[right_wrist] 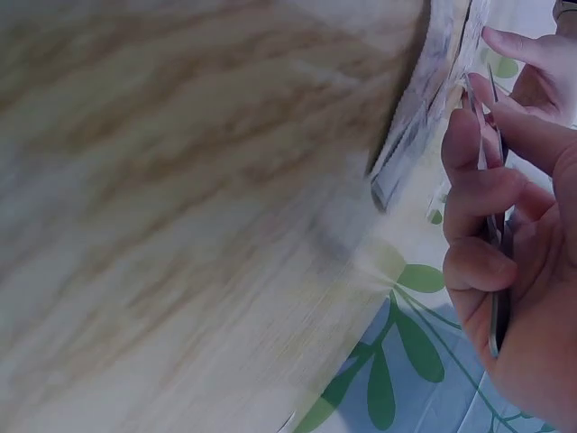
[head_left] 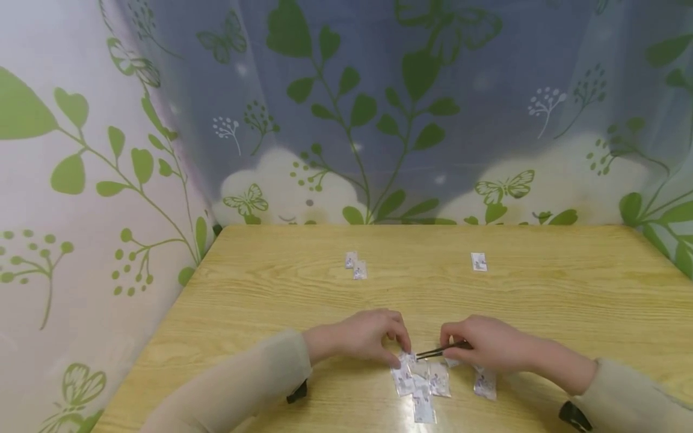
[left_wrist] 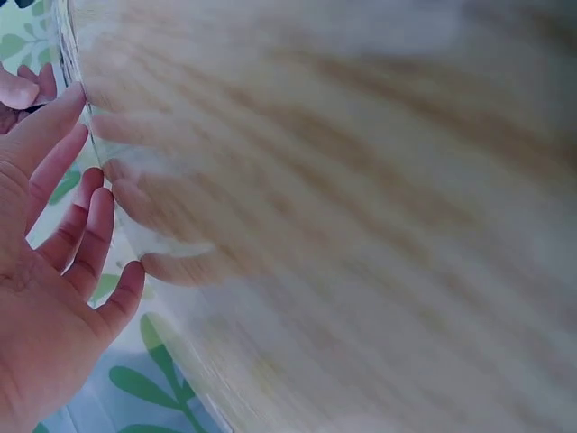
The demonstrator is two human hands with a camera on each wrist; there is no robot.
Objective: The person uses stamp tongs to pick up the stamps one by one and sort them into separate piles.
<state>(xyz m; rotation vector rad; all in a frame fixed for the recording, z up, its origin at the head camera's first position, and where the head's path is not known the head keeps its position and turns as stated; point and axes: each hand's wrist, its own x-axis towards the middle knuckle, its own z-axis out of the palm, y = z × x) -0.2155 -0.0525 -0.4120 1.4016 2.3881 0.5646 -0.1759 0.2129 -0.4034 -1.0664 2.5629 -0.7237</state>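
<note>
Packets (head_left: 440, 380), small, clear and printed, lie overlapping in a cluster at the near side of the counter (head_left: 271, 264), between the person's 2 hands. The work looks part-way along to me: this near group is bunched together, while other pieces lie outside it. 1 loose packet (head_left: 485, 385) sits just right of the cluster, by the right hand (head_left: 489, 343), and another is partly hidden under that hand. Far off, well apart from the hands, are an overlapping pair (head_left: 360, 270) left of centre and 1 lone packet (head_left: 479, 261) to the right.

The right hand grips black tweezers (head_left: 460, 345), their 2 tips slightly parted at the cluster's far end. The left hand (head_left: 368, 337) holds its fingers loosely spread there; whether they touch a packet, I cannot tell.
</note>
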